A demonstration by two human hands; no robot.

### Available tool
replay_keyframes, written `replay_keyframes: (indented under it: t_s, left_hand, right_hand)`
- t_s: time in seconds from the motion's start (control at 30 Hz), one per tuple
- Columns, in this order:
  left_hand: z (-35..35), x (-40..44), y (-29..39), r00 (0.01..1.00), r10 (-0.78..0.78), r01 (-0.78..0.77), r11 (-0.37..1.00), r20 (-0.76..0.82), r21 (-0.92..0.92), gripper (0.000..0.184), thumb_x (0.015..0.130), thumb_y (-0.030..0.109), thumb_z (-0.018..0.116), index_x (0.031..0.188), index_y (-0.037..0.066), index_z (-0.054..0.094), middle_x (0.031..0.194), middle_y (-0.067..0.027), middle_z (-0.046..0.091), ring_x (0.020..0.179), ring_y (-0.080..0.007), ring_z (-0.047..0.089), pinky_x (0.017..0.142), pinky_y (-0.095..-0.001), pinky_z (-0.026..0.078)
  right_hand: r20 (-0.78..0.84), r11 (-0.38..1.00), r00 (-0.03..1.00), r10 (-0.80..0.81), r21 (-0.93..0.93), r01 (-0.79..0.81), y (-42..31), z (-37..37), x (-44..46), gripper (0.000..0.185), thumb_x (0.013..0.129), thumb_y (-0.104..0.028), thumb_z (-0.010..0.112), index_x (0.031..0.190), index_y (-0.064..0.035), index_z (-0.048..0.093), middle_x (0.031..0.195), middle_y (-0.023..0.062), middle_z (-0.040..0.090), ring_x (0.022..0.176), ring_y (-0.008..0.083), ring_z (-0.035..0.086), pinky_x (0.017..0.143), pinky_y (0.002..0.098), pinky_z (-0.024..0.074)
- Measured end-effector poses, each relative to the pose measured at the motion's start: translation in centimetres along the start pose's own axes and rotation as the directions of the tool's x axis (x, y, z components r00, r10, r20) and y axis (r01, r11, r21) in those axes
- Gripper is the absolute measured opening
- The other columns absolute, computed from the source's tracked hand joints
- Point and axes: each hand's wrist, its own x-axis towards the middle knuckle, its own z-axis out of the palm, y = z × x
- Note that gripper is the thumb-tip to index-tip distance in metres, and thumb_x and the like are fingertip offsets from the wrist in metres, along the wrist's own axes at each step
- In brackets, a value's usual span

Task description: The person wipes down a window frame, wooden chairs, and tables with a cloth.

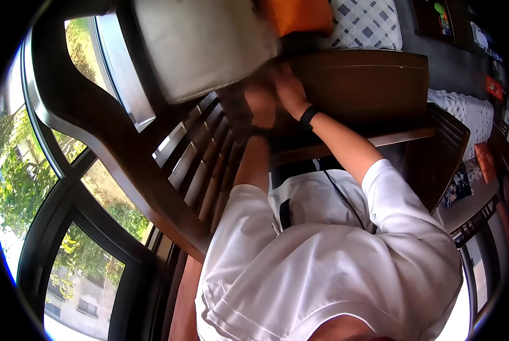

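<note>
My left hand (261, 104) is smeared by motion over the dark wooden bench seat (357, 79), close to the slatted backrest (200, 153). A dark blurred patch lies just left of it; I cannot make out what that is. Beside it my right hand (290, 92), with a black band (308, 117) at the wrist, reaches to the seat near the lower corner of a beige cushion (209, 45). Its fingertips blur into the dark wood, so its grip is unclear. The cushion is tilted and slightly blurred, beyond both hands.
An orange cushion (301, 16) and a checked cushion (371, 25) lie past the beige one. The bench's curved wooden armrest (90, 108) and large windows (90, 273) are at my left. Another seat with a patterned cover (464, 113) stands at the right.
</note>
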Motion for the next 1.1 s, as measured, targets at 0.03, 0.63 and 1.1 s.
replay_keyframes:
  t_s: [0.03, 0.63, 1.1]
  left_hand:
    - [1.1, 0.5, 0.6, 0.993, -0.092, 0.09, 0.995, 0.072, 0.03, 0.02, 0.091, 0.023, 0.063, 0.093, 0.003, 0.064, 0.079, -0.0167, 0.069, 0.07, -0.0335, 0.069, 0.057, -0.0407, 0.055]
    - [-4.6, -5.9, 2.8, 0.932, -0.286, 0.326, 0.929, 0.223, -0.174, 0.02, 0.089, 0.018, 0.065, 0.091, -0.001, 0.06, 0.087, -0.0225, 0.069, 0.077, -0.0396, 0.068, 0.066, -0.0449, 0.055]
    - [3.7, -0.1, 17.3, 0.949, -0.245, 0.273, 0.953, 0.197, -0.134, 0.025, 0.096, 0.022, 0.054, 0.099, -0.002, 0.059, 0.094, -0.0265, 0.067, 0.088, -0.0459, 0.064, 0.076, -0.0507, 0.052]
  right_hand:
    - [0.082, 0.995, 0.992, 0.091, -0.058, -0.086, -0.8, -2.4, -0.1, 0.021, 0.097, -0.014, 0.043, 0.112, -0.0104, 0.057, 0.117, 0.0212, 0.054, 0.096, 0.0409, 0.061, 0.079, 0.0489, 0.0526]
    - [0.253, 0.988, 0.958, 0.138, 0.028, -0.15, 0.3, 0.6, -5.8, 0.026, 0.095, -0.013, 0.051, 0.12, -0.0121, 0.053, 0.119, 0.0193, 0.052, 0.095, 0.0407, 0.062, 0.075, 0.0454, 0.0548]
    - [0.04, 0.94, 0.989, 0.145, 0.307, -0.151, 10.6, -11.1, -0.1, 0.026, 0.098, -0.02, 0.05, 0.123, -0.0149, 0.056, 0.116, 0.0179, 0.054, 0.097, 0.0384, 0.061, 0.081, 0.044, 0.0526]
